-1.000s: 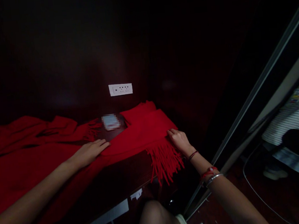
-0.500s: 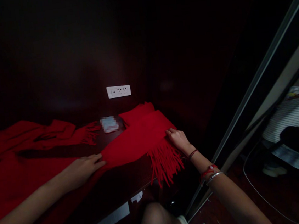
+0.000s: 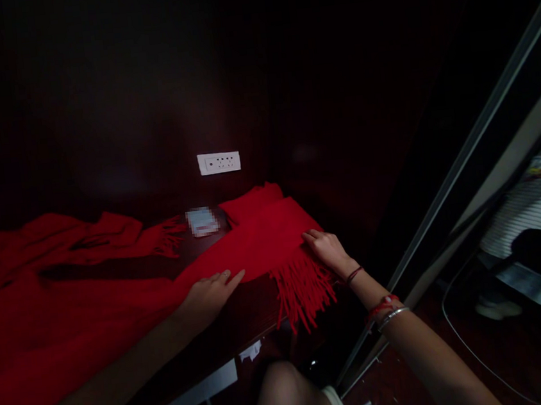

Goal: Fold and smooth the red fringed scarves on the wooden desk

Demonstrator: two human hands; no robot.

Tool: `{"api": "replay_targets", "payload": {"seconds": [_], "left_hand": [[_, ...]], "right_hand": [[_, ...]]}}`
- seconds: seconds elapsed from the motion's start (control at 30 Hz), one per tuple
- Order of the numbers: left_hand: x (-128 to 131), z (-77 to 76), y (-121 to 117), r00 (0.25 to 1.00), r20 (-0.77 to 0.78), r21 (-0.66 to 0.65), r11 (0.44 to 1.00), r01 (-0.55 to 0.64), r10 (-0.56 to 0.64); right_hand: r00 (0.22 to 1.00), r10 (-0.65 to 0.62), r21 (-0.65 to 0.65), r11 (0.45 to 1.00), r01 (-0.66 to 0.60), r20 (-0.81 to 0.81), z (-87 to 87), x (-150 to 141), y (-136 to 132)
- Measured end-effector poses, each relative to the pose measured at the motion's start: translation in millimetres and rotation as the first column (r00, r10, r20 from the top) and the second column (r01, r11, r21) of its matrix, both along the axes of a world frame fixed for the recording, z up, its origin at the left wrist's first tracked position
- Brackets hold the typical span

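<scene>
A long red scarf (image 3: 255, 243) stretches across the dark wooden surface, its fringed end hanging near the front right edge. My left hand (image 3: 208, 299) rests on the scarf's near edge, fingers extended and thumb spread, not gripping. At the fringed end, my right hand (image 3: 327, 248) has its fingers curled together on the scarf's right corner; the thumb is hidden. Toward the left the cloth spreads wide and loosely. Behind it lies another stretch of crumpled red fringed cloth (image 3: 95, 237); whether it is a separate scarf I cannot tell.
A small blurred pale packet (image 3: 202, 222) lies on the surface behind the scarf. On the dark back wall is a white socket plate (image 3: 218, 163). A metal-edged frame (image 3: 444, 197) slants along the right. My knee (image 3: 283, 388) is below the front edge, near torn paper strips (image 3: 203, 390).
My left hand has slid rightward along the scarf's near edge, closer to the fringe. The right hand stays at the scarf's corner. The view has shifted slightly.
</scene>
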State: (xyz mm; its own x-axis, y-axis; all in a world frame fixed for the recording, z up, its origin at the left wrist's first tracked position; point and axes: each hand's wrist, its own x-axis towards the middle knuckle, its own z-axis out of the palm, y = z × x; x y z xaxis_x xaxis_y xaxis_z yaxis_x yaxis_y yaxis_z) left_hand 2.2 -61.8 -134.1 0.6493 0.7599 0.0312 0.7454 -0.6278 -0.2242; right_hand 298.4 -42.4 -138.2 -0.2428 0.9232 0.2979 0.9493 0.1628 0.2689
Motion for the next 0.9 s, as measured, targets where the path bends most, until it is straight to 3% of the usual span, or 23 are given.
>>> {"api": "replay_targets", "payload": {"seconds": [0.1, 0.23, 0.37, 0.47, 0.57, 0.7, 0.9], "left_hand": [[1, 1.2, 20, 0.997, -0.072, -0.009, 1.000, -0.009, 0.008], [-25, -4.6, 51, 0.996, -0.086, 0.049, 0.999, -0.009, 0.013], [-34, -7.1, 56, 0.996, -0.052, 0.041, 0.996, -0.075, 0.077], [-10, -3.1, 42, 0.998, -0.006, 0.005, 0.998, -0.058, 0.058], [34, -1.4, 30, 0.995, 0.095, 0.061, 0.998, 0.018, -0.024], [83, -4.9, 34, 0.990, 0.139, 0.133, 0.991, 0.016, -0.034], [95, -6.6, 50, 0.983, 0.183, 0.190, 0.981, -0.050, 0.015]], "right_hand": [[1.000, 0.003, 0.015, 1.000, -0.003, 0.013, 3.9, 3, 1], [0.999, 0.020, 0.040, 0.999, -0.021, 0.028, 4.9, 1, 4], [0.999, 0.030, 0.045, 0.999, -0.030, 0.011, 0.8, -3, 7], [0.999, 0.042, 0.060, 0.997, -0.042, -0.008, -1.4, -3, 7], [0.998, 0.062, 0.073, 0.995, -0.061, -0.014, -0.6, -2, 5], [0.999, 0.036, 0.088, 0.996, -0.032, -0.037, 6.5, -1, 5], [0.991, -0.022, 0.122, 0.992, 0.039, -0.134, 24.2, -2, 19]]}}
